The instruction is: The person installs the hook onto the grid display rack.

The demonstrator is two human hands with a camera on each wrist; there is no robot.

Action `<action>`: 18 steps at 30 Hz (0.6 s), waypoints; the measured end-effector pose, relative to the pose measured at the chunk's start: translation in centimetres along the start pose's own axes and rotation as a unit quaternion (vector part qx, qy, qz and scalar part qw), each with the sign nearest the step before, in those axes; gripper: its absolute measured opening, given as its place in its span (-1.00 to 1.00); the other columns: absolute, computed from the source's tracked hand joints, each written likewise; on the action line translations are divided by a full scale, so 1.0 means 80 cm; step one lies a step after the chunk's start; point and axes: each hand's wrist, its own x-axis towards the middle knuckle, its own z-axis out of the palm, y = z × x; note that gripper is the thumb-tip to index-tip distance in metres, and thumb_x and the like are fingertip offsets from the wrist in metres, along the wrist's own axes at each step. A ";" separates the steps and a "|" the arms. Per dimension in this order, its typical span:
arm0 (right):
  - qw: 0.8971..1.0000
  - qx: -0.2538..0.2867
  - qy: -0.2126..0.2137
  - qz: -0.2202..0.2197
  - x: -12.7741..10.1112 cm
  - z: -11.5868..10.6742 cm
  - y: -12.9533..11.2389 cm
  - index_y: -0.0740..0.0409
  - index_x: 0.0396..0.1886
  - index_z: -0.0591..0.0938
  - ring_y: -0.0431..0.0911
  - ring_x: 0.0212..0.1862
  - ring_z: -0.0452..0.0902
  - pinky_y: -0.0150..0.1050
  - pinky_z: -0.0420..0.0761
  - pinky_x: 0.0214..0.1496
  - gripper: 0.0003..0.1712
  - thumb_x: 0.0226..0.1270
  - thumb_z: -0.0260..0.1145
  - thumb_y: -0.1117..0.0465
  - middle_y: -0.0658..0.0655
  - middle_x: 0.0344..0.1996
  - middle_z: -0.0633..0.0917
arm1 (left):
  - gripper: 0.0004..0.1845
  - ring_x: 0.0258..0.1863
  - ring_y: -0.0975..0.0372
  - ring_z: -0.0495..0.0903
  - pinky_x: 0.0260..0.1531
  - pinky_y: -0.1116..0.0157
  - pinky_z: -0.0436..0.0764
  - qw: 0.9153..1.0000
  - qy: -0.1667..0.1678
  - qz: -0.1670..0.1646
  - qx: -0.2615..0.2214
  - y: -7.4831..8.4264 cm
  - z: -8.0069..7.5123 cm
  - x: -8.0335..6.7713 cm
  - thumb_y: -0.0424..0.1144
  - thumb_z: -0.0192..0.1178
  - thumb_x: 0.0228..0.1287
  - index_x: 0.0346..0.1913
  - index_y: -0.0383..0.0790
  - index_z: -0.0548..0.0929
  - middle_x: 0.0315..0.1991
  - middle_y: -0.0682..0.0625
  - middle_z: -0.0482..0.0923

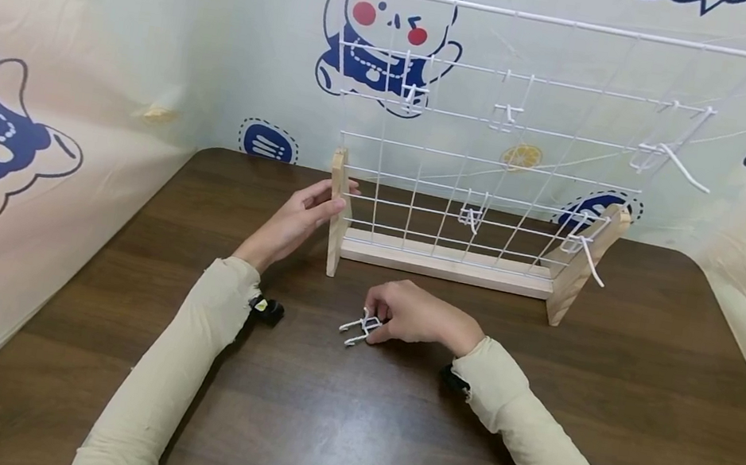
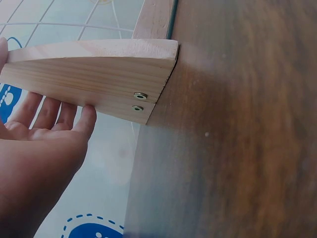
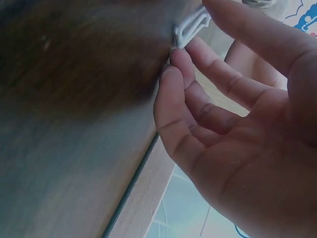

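A white wire grid rack (image 1: 443,219) stands upright on a pale wooden base at the back of the table. My left hand (image 1: 295,221) grips the rack's left wooden side post (image 1: 338,215), thumb at the front edge and fingers around behind. In the left wrist view the fingers (image 2: 64,114) curl at the edge of that post (image 2: 99,74), which carries two bolts. In front of the base, my right hand (image 1: 414,315) pinches a white two-pronged wire hook (image 1: 360,329) low at the tabletop. The right wrist view shows part of this hook (image 3: 190,27) by the fingertips.
Several white hooks hang on the grid, among them a lower middle one (image 1: 471,217) and a long one jutting forward at the right (image 1: 590,257). The right wooden post (image 1: 580,271) angles outward. A printed cloth (image 1: 228,42) hangs behind the brown table (image 1: 342,437).
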 end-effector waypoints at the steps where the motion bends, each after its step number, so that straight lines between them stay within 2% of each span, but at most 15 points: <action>1: 1.000 -0.001 -0.003 0.007 0.000 0.001 -0.001 0.14 -0.35 0.61 -0.23 -0.41 0.44 -0.36 0.46 -0.36 -0.74 0.10 0.57 0.25 -0.02 -0.49 0.59 | -0.52 0.42 0.11 0.24 0.47 0.04 0.10 1.000 0.002 -0.002 0.002 0.000 0.000 0.000 -0.20 0.06 0.52 0.42 -0.21 0.36 0.40 -0.10 0.33; 5: 1.000 -0.014 -0.006 0.017 0.000 0.002 -0.004 0.14 -0.44 0.58 -0.23 -0.46 0.39 -0.38 0.40 -0.41 -0.79 0.12 0.51 0.33 -0.07 -0.56 0.53 | -0.49 0.43 0.10 0.22 0.48 0.01 0.07 1.000 -0.001 -0.005 0.007 -0.001 -0.003 -0.001 -0.20 0.03 0.53 0.45 -0.23 0.32 0.43 -0.14 0.28; 9: 1.000 -0.014 -0.003 0.008 0.000 0.003 -0.006 0.12 -0.47 0.59 -0.25 -0.52 0.36 -0.40 0.35 -0.46 -0.82 0.16 0.46 0.35 -0.10 -0.63 0.50 | -0.46 0.44 0.05 0.19 0.48 -0.05 0.02 1.000 -0.009 -0.003 0.007 0.002 -0.002 -0.001 -0.21 0.02 0.53 0.46 -0.31 0.26 0.47 -0.23 0.19; 18: 1.000 0.003 0.009 -0.021 -0.003 -0.001 -0.003 0.12 -0.50 0.61 -0.29 -0.55 0.35 -0.41 0.34 -0.49 -0.82 0.24 0.42 0.35 -0.11 -0.66 0.51 | -0.43 0.44 0.04 0.19 0.48 -0.06 0.00 1.000 -0.014 -0.006 0.010 0.025 0.013 -0.009 -0.19 0.06 0.51 0.45 -0.34 0.27 0.47 -0.28 0.18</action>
